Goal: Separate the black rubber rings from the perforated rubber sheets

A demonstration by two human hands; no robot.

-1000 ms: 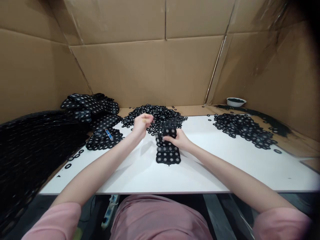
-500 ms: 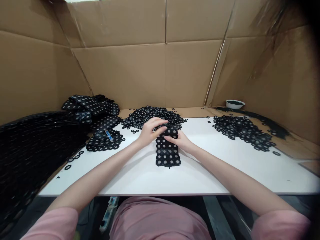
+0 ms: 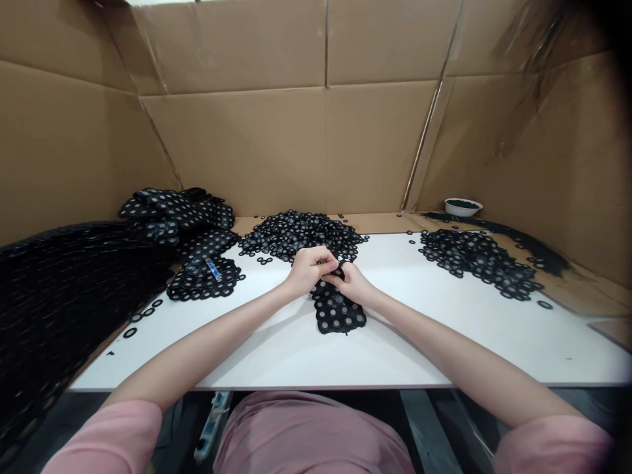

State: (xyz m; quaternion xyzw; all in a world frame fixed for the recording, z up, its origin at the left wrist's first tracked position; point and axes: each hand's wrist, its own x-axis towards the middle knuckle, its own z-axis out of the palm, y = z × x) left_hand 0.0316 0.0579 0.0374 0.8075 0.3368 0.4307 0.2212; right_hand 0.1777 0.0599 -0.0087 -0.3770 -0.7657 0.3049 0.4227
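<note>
A black mesh strip made of linked rings hangs down toward me over the white board, its lower end slightly swung to the right. My right hand grips the strip's upper part between thumb and fingers. Close against it, my left hand is closed in a pinch at the strip's top edge; whatever small piece lies between its fingertips is hidden. Just behind both hands sits a heap of loose black rings.
More loose rings are heaped at the right, near a white bowl of dark bits. Ring mesh is bunched at the left beside a large black mass. A blue-and-white strip lies on mesh. Cardboard walls enclose the white board.
My left hand has come down from spread fingers to a pinch beside my right hand. The mesh strip's lower end has swung right and its top has bunched up.
</note>
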